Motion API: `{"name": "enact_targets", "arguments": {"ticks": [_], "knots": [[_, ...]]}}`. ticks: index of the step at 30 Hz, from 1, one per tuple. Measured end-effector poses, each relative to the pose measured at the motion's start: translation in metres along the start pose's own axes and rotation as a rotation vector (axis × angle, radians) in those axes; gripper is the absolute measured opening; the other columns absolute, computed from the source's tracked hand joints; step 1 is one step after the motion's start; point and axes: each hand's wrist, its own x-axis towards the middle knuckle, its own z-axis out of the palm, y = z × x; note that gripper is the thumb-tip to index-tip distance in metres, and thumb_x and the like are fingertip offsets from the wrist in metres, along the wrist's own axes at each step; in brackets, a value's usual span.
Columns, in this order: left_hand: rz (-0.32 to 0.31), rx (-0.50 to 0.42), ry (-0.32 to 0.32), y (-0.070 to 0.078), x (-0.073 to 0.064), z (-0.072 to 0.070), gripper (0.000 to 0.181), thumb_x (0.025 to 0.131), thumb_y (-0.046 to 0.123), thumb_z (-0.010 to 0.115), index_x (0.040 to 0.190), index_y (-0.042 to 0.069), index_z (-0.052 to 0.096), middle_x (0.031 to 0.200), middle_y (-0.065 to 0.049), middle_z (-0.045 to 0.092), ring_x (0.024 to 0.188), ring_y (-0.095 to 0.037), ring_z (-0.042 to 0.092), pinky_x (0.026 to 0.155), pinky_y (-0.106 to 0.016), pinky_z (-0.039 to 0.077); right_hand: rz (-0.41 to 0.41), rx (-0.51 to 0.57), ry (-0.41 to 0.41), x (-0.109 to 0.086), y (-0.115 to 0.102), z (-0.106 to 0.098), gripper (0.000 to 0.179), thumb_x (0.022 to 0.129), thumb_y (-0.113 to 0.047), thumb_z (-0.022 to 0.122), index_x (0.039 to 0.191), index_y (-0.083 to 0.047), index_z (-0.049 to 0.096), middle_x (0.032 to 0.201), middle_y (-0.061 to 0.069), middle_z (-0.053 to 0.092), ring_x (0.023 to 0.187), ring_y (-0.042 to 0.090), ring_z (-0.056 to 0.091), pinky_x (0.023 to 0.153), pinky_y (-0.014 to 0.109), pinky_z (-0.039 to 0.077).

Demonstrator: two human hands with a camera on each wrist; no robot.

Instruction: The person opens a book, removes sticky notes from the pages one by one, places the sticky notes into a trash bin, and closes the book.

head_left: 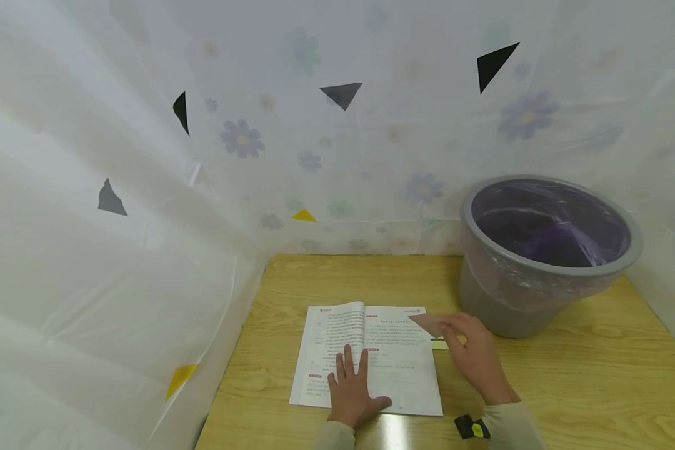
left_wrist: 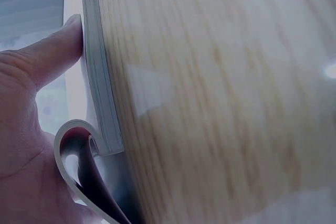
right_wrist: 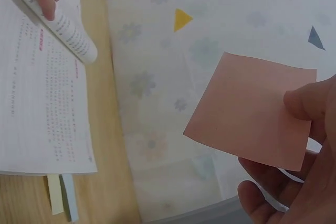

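An open book (head_left: 402, 384) lies on the table, its pages printed with dark text and small red headings. Spread fingers of my left hand (head_left: 351, 394) press on it near the spine and the lower edge. In the left wrist view, the left hand (left_wrist: 21, 108) is beside the book's page edges (left_wrist: 98, 61) and a curled-over part. My right hand (head_left: 477, 356) pinches a square pink sticky note (right_wrist: 252, 111) between thumb and fingers, above the book's right edge. Yellow (right_wrist: 55, 195) and pale blue (right_wrist: 69, 198) page tabs stick out from that edge.
A grey bin (head_left: 506, 306) with a clear liner stands at the table's back right. Under everything is a wood-grain table (head_left: 326, 275). Whitish flowered sheeting (head_left: 371, 156) with dark and yellow triangles hangs behind and at the left. A black strap-like item (head_left: 471, 427) shows by the right sleeve.
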Motion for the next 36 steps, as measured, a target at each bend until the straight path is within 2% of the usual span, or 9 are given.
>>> {"name": "enact_targets", "arguments": {"ticks": [3,9,11,15,18,23,28,32,36], "knots": [[0.000,-0.002,-0.003,0.000,0.000,0.000,0.113,0.064,0.066,0.081,0.155,0.021,0.032,0.166,-0.020,0.014,0.151,-0.046,0.020,0.112,-0.069,0.028,-0.079,0.010,0.093,0.005,-0.004,-0.007,0.017,0.080,0.007,0.071,0.092,-0.003,0.076,0.089,0.008,0.074,0.085,0.020,0.062,0.080,0.013,0.042],[-0.003,0.002,0.000,0.001,0.000,0.000,0.113,0.063,0.065,0.082,0.155,0.021,0.033,0.166,-0.020,0.015,0.151,-0.046,0.020,0.112,-0.069,0.028,-0.148,0.114,0.202,0.012,-0.011,-0.024,0.023,0.077,0.015,0.068,0.094,0.001,0.075,0.090,0.014,0.071,0.095,-0.008,0.056,0.086,0.004,0.039],[-0.003,-0.002,0.002,0.001,0.000,0.000,0.113,0.063,0.064,0.083,0.155,0.021,0.033,0.166,-0.020,0.015,0.151,-0.046,0.020,0.112,-0.069,0.028,-0.181,0.175,0.247,0.014,-0.013,-0.030,0.024,0.078,0.017,0.066,0.095,0.003,0.075,0.091,0.016,0.069,0.100,-0.013,0.055,0.087,0.003,0.040],[-0.005,-0.013,0.000,0.002,-0.001,-0.001,0.112,0.063,0.063,0.083,0.155,0.020,0.034,0.166,-0.020,0.016,0.151,-0.046,0.021,0.112,-0.070,0.027,-0.240,0.267,0.357,0.020,-0.017,-0.042,0.018,0.083,0.014,0.063,0.095,0.007,0.075,0.090,0.016,0.068,0.100,-0.008,0.059,0.084,0.005,0.044],[-0.006,-0.011,0.003,0.001,-0.001,-0.002,0.112,0.064,0.064,0.083,0.155,0.020,0.033,0.166,-0.020,0.016,0.151,-0.046,0.021,0.112,-0.069,0.028,-0.247,0.303,0.409,0.022,-0.018,-0.046,0.014,0.085,0.013,0.064,0.094,0.010,0.074,0.091,0.015,0.068,0.097,-0.006,0.061,0.084,0.006,0.045],[0.001,-0.003,0.006,0.002,-0.001,-0.002,0.112,0.064,0.064,0.083,0.155,0.020,0.033,0.166,-0.020,0.016,0.151,-0.046,0.021,0.112,-0.068,0.028,-0.244,0.308,0.434,0.023,-0.019,-0.045,0.012,0.083,0.014,0.065,0.092,0.013,0.073,0.091,0.012,0.066,0.093,-0.006,0.060,0.082,0.006,0.044],[-0.003,-0.009,0.002,0.003,-0.001,-0.003,0.112,0.063,0.063,0.083,0.154,0.020,0.034,0.165,-0.020,0.016,0.151,-0.046,0.021,0.112,-0.069,0.028,-0.229,0.289,0.454,0.025,-0.020,-0.047,0.017,0.087,0.014,0.058,0.095,0.014,0.072,0.093,0.010,0.060,0.091,-0.005,0.054,0.082,0.008,0.041],[-0.004,-0.006,0.006,0.003,-0.002,-0.003,0.113,0.063,0.064,0.083,0.154,0.020,0.034,0.165,-0.020,0.017,0.150,-0.046,0.022,0.111,-0.069,0.028,-0.206,0.302,0.482,0.030,-0.024,-0.055,0.021,0.089,0.014,0.053,0.100,0.015,0.071,0.100,-0.006,0.057,0.093,-0.005,0.050,0.083,0.012,0.038],[0.001,-0.007,0.010,0.002,-0.002,-0.004,0.113,0.063,0.064,0.083,0.155,0.020,0.034,0.165,-0.020,0.016,0.151,-0.046,0.021,0.112,-0.069,0.028,-0.177,0.322,0.556,0.037,-0.030,-0.067,0.022,0.092,0.010,0.051,0.103,0.017,0.069,0.105,-0.019,0.053,0.092,-0.006,0.048,0.082,0.014,0.036]]}}
